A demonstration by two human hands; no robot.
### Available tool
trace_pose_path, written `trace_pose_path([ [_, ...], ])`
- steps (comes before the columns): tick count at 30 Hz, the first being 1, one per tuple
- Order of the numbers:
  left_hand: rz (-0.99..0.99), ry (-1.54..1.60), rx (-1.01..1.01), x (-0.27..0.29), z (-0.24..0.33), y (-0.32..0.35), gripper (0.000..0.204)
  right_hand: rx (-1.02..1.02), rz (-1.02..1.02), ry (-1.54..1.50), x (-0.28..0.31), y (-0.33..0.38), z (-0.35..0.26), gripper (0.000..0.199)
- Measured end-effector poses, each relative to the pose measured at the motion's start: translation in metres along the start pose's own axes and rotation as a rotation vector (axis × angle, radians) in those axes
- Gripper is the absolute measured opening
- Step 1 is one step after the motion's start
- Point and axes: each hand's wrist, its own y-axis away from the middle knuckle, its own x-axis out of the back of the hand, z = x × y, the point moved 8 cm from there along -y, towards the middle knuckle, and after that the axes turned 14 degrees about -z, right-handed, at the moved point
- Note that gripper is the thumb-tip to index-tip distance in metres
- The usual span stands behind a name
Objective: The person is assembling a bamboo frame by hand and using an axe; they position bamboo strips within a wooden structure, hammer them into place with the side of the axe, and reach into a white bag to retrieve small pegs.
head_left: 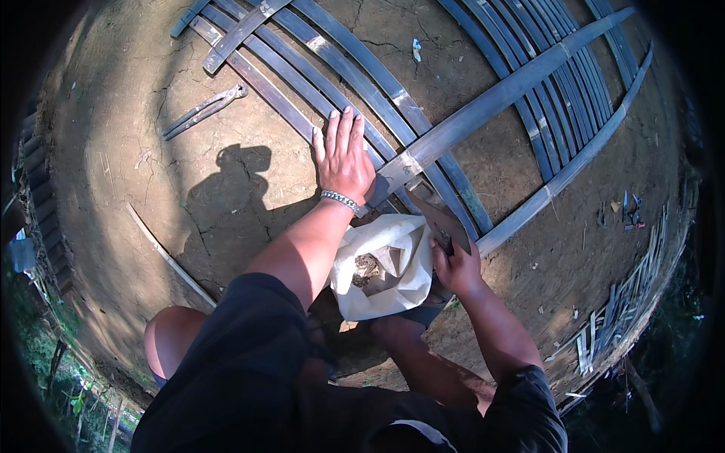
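Note:
My left hand [347, 162] lies flat, fingers stretched out, on the dark bamboo slats [370, 98] of a frame on the ground. A bracelet circles that wrist. Close to its heel is the near end of a wide bamboo crosspiece [468, 124] that runs over the slats. My right hand [458, 268] is closed round the dark handle of what looks like a handsaw [438, 215]. Its broad blade points toward the crosspiece's near end; whether it touches is unclear. Between my forearms stands a white sack [385, 302], its top rolled open, with small brownish bits inside that I cannot make out.
Pincers [204, 111] lie on the bare dirt at the far left. A thin bamboo strip [170, 253] rests nearer on that side. Another bamboo lattice section [544, 98] spreads to the far right, edged by a long pole [563, 177]. Cut strips [627, 306] are heaped at the right.

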Motion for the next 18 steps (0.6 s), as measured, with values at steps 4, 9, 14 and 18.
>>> trace_pose_path([
  [4,-0.069,0.046,0.007,0.002,0.005,0.001,0.067,-0.051,-0.089,0.036,-0.008,-0.002,0.012,0.071],
  [9,-0.112,0.068,0.048,0.002,0.003,-0.001,0.069,0.234,0.084,0.055,0.012,-0.008,-0.014,0.072],
  [14,-0.071,0.078,0.035,0.003,0.003,-0.003,0.064,-0.127,-0.283,0.305,-0.013,-0.027,0.022,0.073],
  [18,-0.027,0.032,0.002,-0.006,-0.007,-0.001,0.060,0.109,-0.111,0.106,0.000,-0.017,0.010,0.078],
])
